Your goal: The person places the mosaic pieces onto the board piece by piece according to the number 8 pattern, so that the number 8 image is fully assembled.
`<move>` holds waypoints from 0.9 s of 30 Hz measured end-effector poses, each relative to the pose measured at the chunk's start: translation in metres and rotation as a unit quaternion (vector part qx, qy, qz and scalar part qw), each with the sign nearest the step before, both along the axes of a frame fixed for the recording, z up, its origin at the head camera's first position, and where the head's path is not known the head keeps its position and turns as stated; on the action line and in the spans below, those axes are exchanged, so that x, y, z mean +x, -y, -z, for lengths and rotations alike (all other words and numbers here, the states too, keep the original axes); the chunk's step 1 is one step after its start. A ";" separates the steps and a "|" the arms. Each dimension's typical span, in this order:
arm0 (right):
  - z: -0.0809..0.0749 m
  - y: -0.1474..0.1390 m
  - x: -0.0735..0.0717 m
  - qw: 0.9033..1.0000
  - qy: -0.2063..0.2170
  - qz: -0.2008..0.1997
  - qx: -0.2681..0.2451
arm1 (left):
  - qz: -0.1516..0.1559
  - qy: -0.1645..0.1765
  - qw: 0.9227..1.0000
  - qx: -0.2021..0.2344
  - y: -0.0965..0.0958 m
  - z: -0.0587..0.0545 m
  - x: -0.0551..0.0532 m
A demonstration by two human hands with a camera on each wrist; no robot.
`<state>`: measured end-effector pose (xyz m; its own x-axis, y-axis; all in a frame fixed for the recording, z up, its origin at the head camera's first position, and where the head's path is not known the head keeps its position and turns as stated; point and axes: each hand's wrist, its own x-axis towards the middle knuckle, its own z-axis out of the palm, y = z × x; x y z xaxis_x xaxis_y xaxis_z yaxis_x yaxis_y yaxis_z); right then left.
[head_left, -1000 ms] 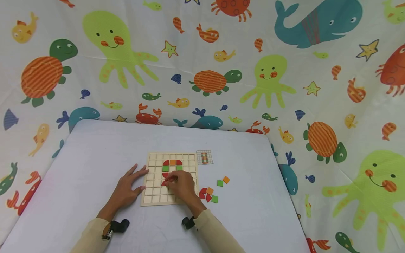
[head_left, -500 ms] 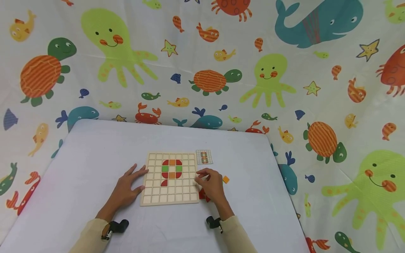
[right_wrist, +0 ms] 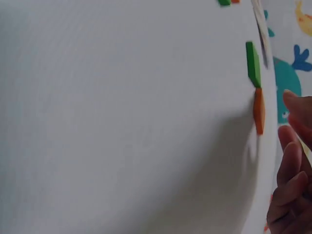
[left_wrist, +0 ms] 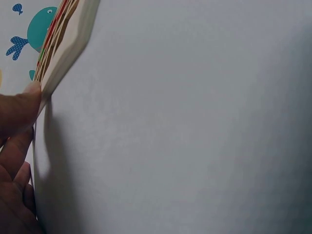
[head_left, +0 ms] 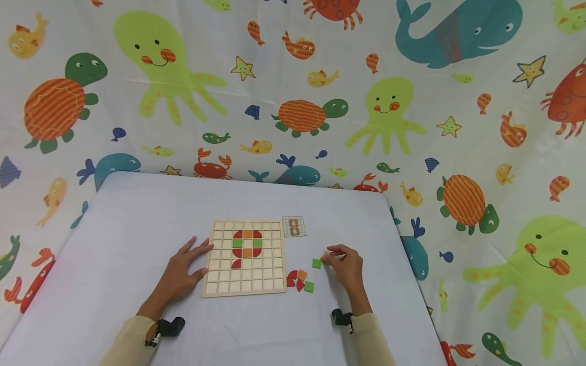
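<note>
A wooden grid board (head_left: 220, 277) lies on the table, with red, orange and green tiles set as a ring in its squares. Below the ring sits a single red quarter-round tile (head_left: 236, 264). My left hand (head_left: 182, 268) rests at the board's left edge, fingers spread; the left wrist view has its thumb (left_wrist: 22, 109) right at the rim. Over at the right, my right hand (head_left: 346, 265) is close above an orange square tile (right_wrist: 259, 112) that lies beside a green square tile (right_wrist: 253, 63). Its thumb and fingers stand apart from the orange tile in the right wrist view.
A small pattern card (head_left: 294, 226) lies by the board's upper right corner. Near the lower right corner are loose red quarter-round tiles (head_left: 291, 277), an orange tile (head_left: 302, 275) and a green tile (head_left: 309, 287). A printed sea-animal cloth (head_left: 270, 61) hangs behind the table.
My right hand has moved right, from the board to the loose orange tile. An orange tile now shows at the ring's bottom, with a red one at its lower right. My left hand stays put.
</note>
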<state>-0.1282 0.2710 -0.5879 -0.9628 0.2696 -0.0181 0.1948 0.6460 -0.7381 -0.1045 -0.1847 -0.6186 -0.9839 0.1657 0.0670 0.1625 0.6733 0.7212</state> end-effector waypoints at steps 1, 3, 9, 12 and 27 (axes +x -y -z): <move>0.001 -0.002 0.000 1.000 0.002 0.004 0.005 | 0.000 -0.001 1.000 0.000 0.000 -0.001 0.000; 0.003 -0.004 0.000 1.000 0.011 0.010 0.019 | -0.001 -0.002 1.000 0.000 0.000 -0.003 -0.001; 0.006 -0.004 -0.003 0.998 0.035 0.011 0.045 | -0.003 -0.007 1.000 0.000 0.002 -0.003 -0.004; 0.004 -0.002 -0.003 0.997 0.041 0.002 0.060 | -0.005 -0.007 1.000 0.000 0.003 -0.002 -0.004; 0.007 0.007 -0.001 0.998 0.039 -0.032 0.036 | -0.010 0.003 1.000 -0.006 -0.001 0.005 0.003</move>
